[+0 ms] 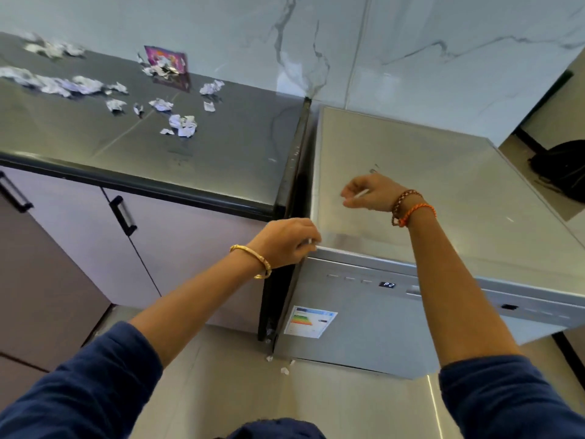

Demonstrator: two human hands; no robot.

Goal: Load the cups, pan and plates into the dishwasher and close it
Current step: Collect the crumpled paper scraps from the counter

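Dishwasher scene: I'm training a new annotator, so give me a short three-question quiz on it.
1. True or false: the dishwasher door is open.
2. What does its display read?
3. Where do the paper scraps lie? A) counter B) dishwasher top C) sink

Key:
1. False, the door is shut.
2. P2.
3. A, on the counter; a few more lie on the floor.

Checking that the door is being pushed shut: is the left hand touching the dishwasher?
Touching. The head view shows the left hand with curled fingers resting on the dishwasher top's front left corner.
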